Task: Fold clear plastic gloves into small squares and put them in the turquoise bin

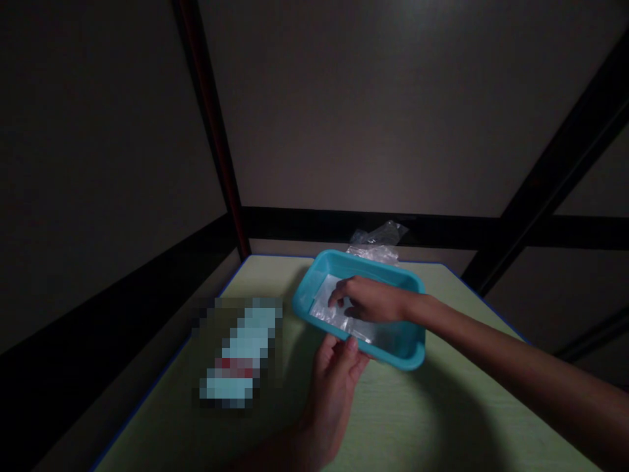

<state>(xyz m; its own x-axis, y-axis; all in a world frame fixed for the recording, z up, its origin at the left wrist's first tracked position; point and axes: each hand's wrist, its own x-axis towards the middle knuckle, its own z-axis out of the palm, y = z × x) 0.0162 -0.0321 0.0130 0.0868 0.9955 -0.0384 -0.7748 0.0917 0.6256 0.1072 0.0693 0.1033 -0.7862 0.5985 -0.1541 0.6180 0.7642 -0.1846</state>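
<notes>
A teal plastic tray (413, 344) is held tilted above the table, its open side facing me. My left hand (337, 373) grips its near rim, thumb on the edge and fingers beneath. Inside the tray lies a clear, shiny plastic packet (324, 308). My right hand (366, 299) reaches in from the right, over the packet, with its fingers bent and apart. Whether its fingertips touch the packet is hard to tell, and I see nothing held in them.
Crumpled clear plastic (378, 246) lies at the far edge of the pale green table (275, 278), behind the tray. A pixelated light-blue object (250, 341) is on the table at the left. Walls stand behind and at the left.
</notes>
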